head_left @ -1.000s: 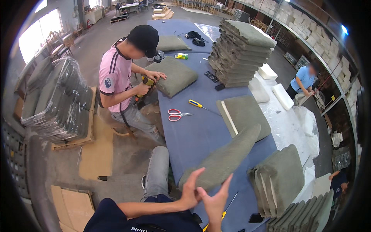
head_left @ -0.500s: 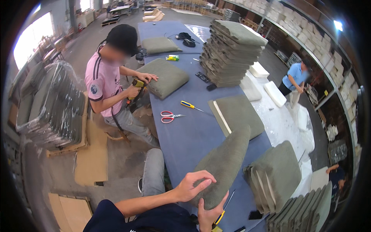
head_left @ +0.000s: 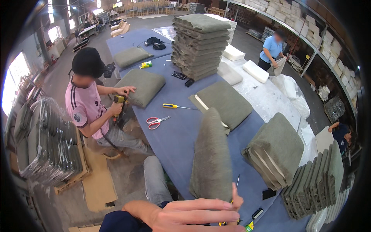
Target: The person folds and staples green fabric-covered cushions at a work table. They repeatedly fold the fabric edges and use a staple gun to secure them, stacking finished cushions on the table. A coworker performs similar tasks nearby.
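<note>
Item 1: grey-green cushion (head_left: 211, 158), 1 pc, tilted up over near part of blue table (head_left: 181, 131), on wearer's side of flat cushion (head_left: 232, 102); blurred. L hand (head_left: 189, 213): fingers straight, slightly spread, across cushion's near end; contact can't tell. R hand (head_left: 237, 200): mostly hidden behind L; one digit points up by cushion's lower R corner; grip can't tell. Handling (judged): both palms, broad contact, no pinching, so cover doesn't crease; turn slowly, keep near corner off thin metal shaft (head_left: 238, 179), poss. snag; same w/ scissors (head_left: 154, 123) & screwdriver (head_left: 171, 105). Mat'ls: cushion = matte, brushed-looking cloth, tapered outline; table = smooth, dull covering; flat cushion = squarish, rounded corners, pale strip one side; tall stack (head_left: 200, 48) = similar cloth, wavy edges; foam pad (head_left: 256, 72) = white, rounded slab; scissors = red loops, metal blades
</note>
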The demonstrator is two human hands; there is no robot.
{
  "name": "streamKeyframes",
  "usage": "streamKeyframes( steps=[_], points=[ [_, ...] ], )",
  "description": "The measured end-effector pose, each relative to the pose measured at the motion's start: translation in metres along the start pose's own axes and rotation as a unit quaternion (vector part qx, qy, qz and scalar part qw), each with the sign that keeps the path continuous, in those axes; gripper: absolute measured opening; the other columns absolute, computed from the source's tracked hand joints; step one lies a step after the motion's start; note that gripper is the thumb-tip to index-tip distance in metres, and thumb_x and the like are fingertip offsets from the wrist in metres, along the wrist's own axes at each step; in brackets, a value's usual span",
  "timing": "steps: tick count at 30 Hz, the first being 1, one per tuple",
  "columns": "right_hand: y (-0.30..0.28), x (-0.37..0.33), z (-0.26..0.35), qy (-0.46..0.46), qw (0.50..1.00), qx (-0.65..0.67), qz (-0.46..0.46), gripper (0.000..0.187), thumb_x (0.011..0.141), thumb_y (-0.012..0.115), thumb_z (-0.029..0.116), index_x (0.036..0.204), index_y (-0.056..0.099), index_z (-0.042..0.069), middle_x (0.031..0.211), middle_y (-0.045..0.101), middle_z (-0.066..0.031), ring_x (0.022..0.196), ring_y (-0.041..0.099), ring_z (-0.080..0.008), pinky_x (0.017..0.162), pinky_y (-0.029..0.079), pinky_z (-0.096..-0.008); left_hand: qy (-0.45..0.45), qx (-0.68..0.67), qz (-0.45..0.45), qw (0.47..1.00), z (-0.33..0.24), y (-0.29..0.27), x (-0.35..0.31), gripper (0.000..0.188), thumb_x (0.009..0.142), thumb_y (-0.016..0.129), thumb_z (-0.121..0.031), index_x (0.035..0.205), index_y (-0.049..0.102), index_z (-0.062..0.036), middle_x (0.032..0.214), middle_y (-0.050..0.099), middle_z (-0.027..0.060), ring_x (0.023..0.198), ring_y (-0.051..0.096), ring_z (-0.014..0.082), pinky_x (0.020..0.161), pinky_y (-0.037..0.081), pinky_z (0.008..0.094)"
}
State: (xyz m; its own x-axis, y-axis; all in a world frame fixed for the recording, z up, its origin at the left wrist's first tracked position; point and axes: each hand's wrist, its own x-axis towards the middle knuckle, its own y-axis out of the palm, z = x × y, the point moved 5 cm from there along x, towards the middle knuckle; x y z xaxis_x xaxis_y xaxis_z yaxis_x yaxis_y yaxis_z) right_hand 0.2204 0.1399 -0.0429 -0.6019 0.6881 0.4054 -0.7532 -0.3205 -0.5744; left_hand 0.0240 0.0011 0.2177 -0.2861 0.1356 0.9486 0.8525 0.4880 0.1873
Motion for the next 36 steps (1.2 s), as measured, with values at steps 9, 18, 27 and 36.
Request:
streamKeyframes(
  steps=[9,18,27,36],
  points=[
    [-0.004,-0.025,-0.020,0.039,0.990,-0.058,-0.126,0.068,0.085,0.080,0.017,0.146,0.054,0.004,0.105,0.075,-0.0168,0.100,0.073,-0.0278,0.092,0.057,-0.0397,-0.043,0.015,0.077,0.996,0.015,0.021,0.025,0.019,0.085,0.077,-0.014,0.100,0.077,-0.0019,0.101,0.076,0.0138,0.085,0.073,0.0286,0.074,0.061,0.0359],
    [-0.005,0.010,0.065,0.169,0.981,-0.065,-0.069,0.074,0.086,0.083,0.031,0.147,0.051,0.006,0.114,0.072,-0.0251,0.103,0.073,-0.0370,0.087,0.059,-0.0435,-0.292,0.310,0.456,0.781,0.291,0.010,-0.059,0.040,0.104,0.057,-0.035,0.133,0.067,-0.0094,0.137,0.061,0.0181,0.131,0.057,0.0378,0.111,0.043,0.0486],
    [-0.019,-0.040,0.014,0.128,0.990,-0.040,-0.039,0.077,0.078,0.091,0.025,0.145,0.057,0.008,0.117,0.073,-0.0245,0.105,0.071,-0.0425,0.089,0.057,-0.0461,-0.460,0.253,0.202,0.827,0.380,-0.079,-0.148,0.049,0.099,0.055,-0.048,0.095,0.074,-0.0035,0.091,0.072,0.0197,0.088,0.068,0.0358,0.086,0.051,0.0410],
    [0.000,-0.004,0.000,0.022,0.990,0.136,-0.019,0.083,0.073,0.093,0.046,0.133,0.064,-0.003,0.128,0.070,-0.0198,0.120,0.067,-0.0349,0.103,0.051,-0.0437,-0.402,0.207,-0.092,0.887,0.263,-0.239,-0.204,0.054,0.107,0.043,-0.037,0.082,0.072,0.0024,0.076,0.068,0.0073,0.074,0.063,0.0179,0.074,0.049,0.0340]
  ],
)
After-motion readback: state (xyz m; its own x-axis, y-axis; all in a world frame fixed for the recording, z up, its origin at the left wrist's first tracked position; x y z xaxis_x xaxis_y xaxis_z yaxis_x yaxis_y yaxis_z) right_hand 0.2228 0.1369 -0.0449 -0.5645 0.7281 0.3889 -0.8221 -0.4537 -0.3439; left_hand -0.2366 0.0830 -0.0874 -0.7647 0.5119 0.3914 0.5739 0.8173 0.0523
